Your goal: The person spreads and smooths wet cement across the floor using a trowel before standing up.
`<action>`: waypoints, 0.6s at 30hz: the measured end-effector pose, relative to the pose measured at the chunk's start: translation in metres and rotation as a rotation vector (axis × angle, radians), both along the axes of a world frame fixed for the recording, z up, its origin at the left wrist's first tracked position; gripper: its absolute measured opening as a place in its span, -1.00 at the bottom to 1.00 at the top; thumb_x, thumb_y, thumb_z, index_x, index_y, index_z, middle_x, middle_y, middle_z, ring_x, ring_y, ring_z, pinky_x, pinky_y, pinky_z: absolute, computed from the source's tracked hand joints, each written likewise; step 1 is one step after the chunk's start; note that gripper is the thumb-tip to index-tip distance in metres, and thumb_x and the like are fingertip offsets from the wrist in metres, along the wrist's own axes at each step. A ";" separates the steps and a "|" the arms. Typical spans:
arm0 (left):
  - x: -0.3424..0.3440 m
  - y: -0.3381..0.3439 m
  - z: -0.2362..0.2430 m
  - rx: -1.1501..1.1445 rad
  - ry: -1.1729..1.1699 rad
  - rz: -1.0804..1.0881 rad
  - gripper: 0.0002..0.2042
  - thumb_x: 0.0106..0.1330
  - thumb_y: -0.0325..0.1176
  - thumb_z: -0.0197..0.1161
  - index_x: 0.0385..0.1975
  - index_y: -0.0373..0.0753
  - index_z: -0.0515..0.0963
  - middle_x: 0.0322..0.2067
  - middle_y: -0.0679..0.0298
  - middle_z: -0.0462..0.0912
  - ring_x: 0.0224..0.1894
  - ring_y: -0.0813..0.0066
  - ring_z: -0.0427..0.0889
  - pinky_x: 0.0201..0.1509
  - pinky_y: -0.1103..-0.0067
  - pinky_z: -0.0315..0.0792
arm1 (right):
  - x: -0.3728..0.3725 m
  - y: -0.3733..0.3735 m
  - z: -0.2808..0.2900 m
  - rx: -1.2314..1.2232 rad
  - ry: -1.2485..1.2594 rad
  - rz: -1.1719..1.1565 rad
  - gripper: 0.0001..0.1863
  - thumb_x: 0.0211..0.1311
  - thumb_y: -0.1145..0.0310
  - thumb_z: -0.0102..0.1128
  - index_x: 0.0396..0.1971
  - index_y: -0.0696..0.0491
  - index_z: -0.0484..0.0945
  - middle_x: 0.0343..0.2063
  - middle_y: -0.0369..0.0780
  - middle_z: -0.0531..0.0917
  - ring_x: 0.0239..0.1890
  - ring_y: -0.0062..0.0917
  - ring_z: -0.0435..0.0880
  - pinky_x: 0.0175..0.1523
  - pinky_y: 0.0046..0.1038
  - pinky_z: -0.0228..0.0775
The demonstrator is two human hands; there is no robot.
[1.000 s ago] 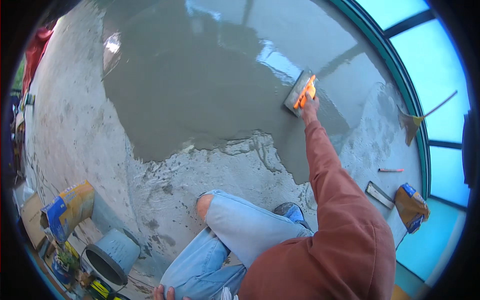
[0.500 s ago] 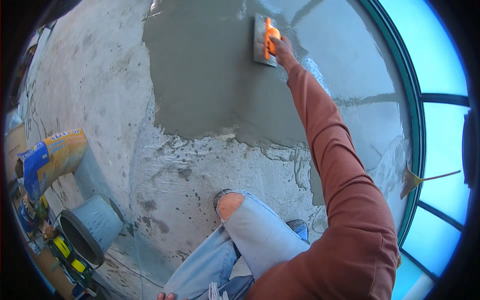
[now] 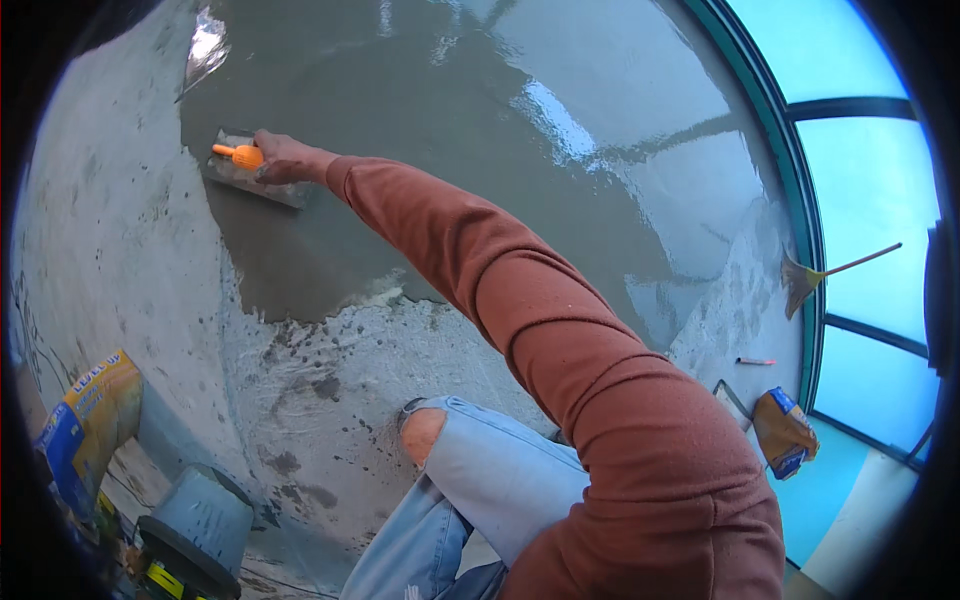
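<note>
My right hand (image 3: 284,160) is closed round the orange handle of a flat steel trowel (image 3: 280,190), out at the far left end of my reach. The trowel's blade lies on wet grey cement (image 3: 400,130), close to its left edge. Glossy and smooth, the coat spreads over the far floor and ends raggedly toward me. Across the middle stretches my right arm in a reddish-brown sleeve, hiding part of the coat's near edge. My left hand is out of the picture.
Bare, spotted concrete (image 3: 110,230) borders the coat at left. A blue and yellow bag (image 3: 95,410) and a grey bucket (image 3: 205,525) stand lower left. Along the green-framed glass at right are a broom (image 3: 800,280), a marker (image 3: 755,361) and another bag (image 3: 783,430).
My right hand has swept the trowel from the upper middle to the left and nearer, and the blade has turned. The view has shifted rightward. My left fingertips have left the picture's lower edge.
</note>
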State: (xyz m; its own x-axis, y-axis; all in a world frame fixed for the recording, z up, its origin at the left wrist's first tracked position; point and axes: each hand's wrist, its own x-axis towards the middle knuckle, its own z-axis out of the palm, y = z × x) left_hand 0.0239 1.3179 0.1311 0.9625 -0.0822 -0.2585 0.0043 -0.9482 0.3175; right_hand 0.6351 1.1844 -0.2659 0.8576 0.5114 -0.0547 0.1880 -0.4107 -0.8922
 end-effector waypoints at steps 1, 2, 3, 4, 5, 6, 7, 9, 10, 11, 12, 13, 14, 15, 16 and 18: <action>0.004 -0.005 -0.001 0.005 -0.010 0.018 -0.55 0.43 -0.12 0.07 0.16 -0.30 0.48 0.08 -0.08 0.56 0.12 -0.15 0.52 0.21 0.04 0.40 | 0.012 -0.011 -0.003 -0.005 0.039 -0.002 -0.42 0.02 0.30 0.34 0.05 0.19 0.39 -0.02 0.10 0.59 0.07 -0.01 0.57 0.13 -0.20 0.44; 0.005 -0.008 -0.001 0.015 -0.017 0.035 -0.56 0.42 -0.13 0.09 0.15 -0.30 0.49 0.09 -0.08 0.56 0.13 -0.15 0.51 0.21 0.04 0.39 | 0.019 -0.023 -0.001 0.004 0.041 -0.012 -0.42 0.02 0.30 0.34 0.05 0.19 0.39 -0.02 0.10 0.59 0.07 -0.01 0.57 0.13 -0.20 0.44; 0.007 -0.012 -0.002 0.021 -0.020 0.052 -0.57 0.40 -0.14 0.11 0.14 -0.30 0.50 0.09 -0.08 0.55 0.14 -0.15 0.50 0.22 0.04 0.38 | 0.025 -0.040 -0.001 -0.024 0.060 -0.118 -0.42 0.02 0.29 0.35 0.04 0.19 0.40 -0.02 0.09 0.59 0.07 -0.02 0.58 0.13 -0.20 0.44; 0.006 -0.014 -0.003 0.024 -0.023 0.073 -0.57 0.39 -0.15 0.12 0.13 -0.29 0.50 0.10 -0.09 0.54 0.14 -0.15 0.50 0.22 0.05 0.37 | 0.030 -0.059 0.000 -0.055 0.081 -0.220 -0.43 0.02 0.28 0.35 0.03 0.18 0.41 -0.02 0.08 0.59 0.06 -0.04 0.59 0.13 -0.20 0.45; 0.007 -0.017 -0.004 0.028 -0.023 0.093 -0.58 0.38 -0.16 0.14 0.12 -0.29 0.51 0.11 -0.09 0.54 0.15 -0.16 0.49 0.23 0.05 0.36 | 0.038 -0.085 0.000 -0.006 0.029 -0.277 -0.44 0.03 0.27 0.37 0.02 0.18 0.41 -0.03 0.06 0.60 0.05 -0.05 0.59 0.12 -0.21 0.45; 0.008 -0.018 -0.004 0.031 -0.024 0.100 -0.58 0.36 -0.17 0.16 0.12 -0.28 0.52 0.11 -0.09 0.53 0.16 -0.16 0.48 0.24 0.05 0.35 | 0.047 -0.116 -0.001 0.044 -0.023 -0.333 -0.44 0.03 0.27 0.38 0.02 0.17 0.42 -0.04 0.05 0.61 0.04 -0.06 0.60 0.11 -0.21 0.46; 0.009 -0.019 -0.005 0.034 -0.024 0.118 -0.59 0.35 -0.18 0.18 0.11 -0.28 0.52 0.12 -0.10 0.53 0.17 -0.16 0.47 0.24 0.05 0.34 | 0.057 -0.150 -0.003 0.047 0.037 -0.405 -0.42 0.01 0.27 0.41 0.02 0.18 0.42 -0.04 0.03 0.61 0.03 -0.07 0.61 0.09 -0.23 0.48; 0.012 0.003 -0.025 -0.042 -0.177 -0.135 -0.58 0.36 -0.18 0.17 0.13 -0.28 0.50 0.12 -0.09 0.53 0.18 -0.17 0.46 0.25 0.05 0.34 | 0.099 -0.234 -0.020 -0.141 -0.040 -0.591 -0.41 -0.04 0.32 0.46 0.00 0.22 0.45 -0.13 -0.04 0.65 -0.11 -0.23 0.69 -0.09 -0.27 0.56; 0.013 0.011 -0.035 -0.114 -0.318 -0.366 -0.56 0.36 -0.18 0.16 0.15 -0.28 0.48 0.13 -0.09 0.53 0.19 -0.18 0.46 0.26 0.04 0.34 | 0.106 -0.273 -0.026 -0.027 -0.060 -0.700 -0.50 -0.08 0.37 0.47 -0.10 0.22 0.53 -0.29 -0.12 0.68 -0.26 -0.34 0.71 -0.22 -0.30 0.56; 0.015 0.010 -0.039 -0.068 -0.302 -0.315 -0.56 0.37 -0.17 0.16 0.15 -0.28 0.48 0.12 -0.09 0.53 0.19 -0.18 0.46 0.26 0.04 0.34 | 0.106 -0.310 -0.029 -0.027 -0.049 -0.734 -0.62 -0.10 0.42 0.46 -0.23 0.20 0.60 -0.43 -0.20 0.67 -0.38 -0.43 0.69 -0.28 -0.32 0.56; 0.016 0.005 -0.035 -0.018 -0.249 -0.240 -0.57 0.37 -0.17 0.15 0.15 -0.29 0.49 0.12 -0.09 0.53 0.19 -0.18 0.46 0.25 0.05 0.35 | 0.097 -0.347 -0.031 0.012 -0.111 -0.650 -0.74 -0.06 0.44 0.44 -0.34 0.19 0.63 -0.52 -0.24 0.65 -0.46 -0.49 0.67 -0.34 -0.35 0.54; 0.018 -0.001 -0.035 0.007 -0.220 -0.187 -0.57 0.38 -0.17 0.14 0.15 -0.29 0.49 0.12 -0.09 0.53 0.18 -0.18 0.47 0.25 0.05 0.35 | 0.096 -0.394 -0.032 0.313 0.073 -0.777 -0.76 0.03 0.41 0.42 -0.31 0.19 0.65 -0.49 -0.23 0.67 -0.45 -0.54 0.67 -0.38 -0.38 0.51; 0.019 -0.009 -0.028 0.052 -0.180 -0.150 -0.57 0.38 -0.17 0.14 0.15 -0.30 0.49 0.12 -0.09 0.54 0.18 -0.18 0.47 0.25 0.05 0.36 | 0.074 -0.407 -0.033 0.263 0.159 -0.918 -0.76 0.07 0.35 0.43 -0.32 0.18 0.65 -0.51 -0.24 0.65 -0.45 -0.55 0.67 -0.40 -0.40 0.51; 0.021 -0.007 -0.032 0.032 -0.185 -0.149 -0.57 0.39 -0.17 0.13 0.15 -0.30 0.49 0.11 -0.09 0.54 0.18 -0.18 0.47 0.24 0.05 0.36 | 0.080 -0.478 -0.029 0.098 0.174 -1.063 -0.76 0.09 0.35 0.43 -0.31 0.16 0.64 -0.48 -0.23 0.65 -0.42 -0.53 0.69 -0.38 -0.40 0.54; 0.022 -0.013 -0.028 0.061 -0.162 -0.134 -0.57 0.39 -0.17 0.12 0.14 -0.31 0.49 0.11 -0.09 0.54 0.17 -0.18 0.48 0.24 0.06 0.37 | 0.057 -0.507 -0.039 0.082 0.134 -1.019 -0.76 0.10 0.36 0.41 -0.31 0.19 0.64 -0.41 -0.19 0.66 -0.40 -0.49 0.70 -0.37 -0.40 0.56; 0.018 0.010 -0.058 -0.063 -0.219 -0.143 -0.57 0.40 -0.17 0.11 0.14 -0.32 0.50 0.10 -0.09 0.55 0.16 -0.18 0.48 0.23 0.06 0.38 | 0.035 -0.682 0.015 -0.315 -0.241 -0.853 -0.66 0.15 0.33 0.38 -0.20 0.28 0.58 -0.39 -0.13 0.65 -0.43 -0.43 0.68 -0.39 -0.37 0.53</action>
